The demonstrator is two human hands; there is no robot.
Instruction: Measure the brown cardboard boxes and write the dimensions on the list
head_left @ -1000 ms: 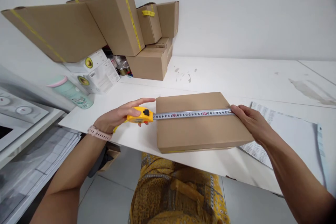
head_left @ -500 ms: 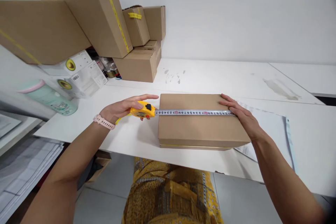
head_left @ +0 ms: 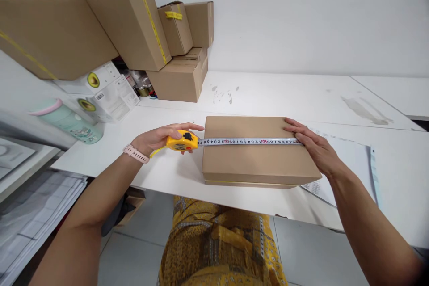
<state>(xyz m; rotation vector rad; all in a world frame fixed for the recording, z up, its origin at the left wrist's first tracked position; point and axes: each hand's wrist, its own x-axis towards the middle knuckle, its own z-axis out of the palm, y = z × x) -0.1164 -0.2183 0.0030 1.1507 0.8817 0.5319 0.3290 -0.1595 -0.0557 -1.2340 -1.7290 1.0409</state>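
My left hand (head_left: pixel 161 137) is closed around a yellow tape measure (head_left: pixel 182 140), its index finger stretched toward the box. The metal blade runs out of the case to the right, lying lengthwise over the top of a brown cardboard box (head_left: pixel 254 161). At the box's right end my right hand (head_left: pixel 313 145) pins the blade's end with its thumb, hiding the tip. The other fingers of that hand rest along the box's far right corner. The tape case sits just off the box's left edge, above the white table (head_left: pixel 181 174).
Cardboard boxes (head_left: pixel 177 82) are stacked at the back left. Near them stand white cartons with avocado pictures (head_left: pixel 114 98) and a mint green tumbler (head_left: pixel 72 120). Papers (head_left: pixel 351 161) lie beside and partly under the measured box. The table's front edge runs close to my lap.
The view has shifted slightly. Both hands keep their hold on the tape measure, and the blade stays stretched across the box with little visible movement.
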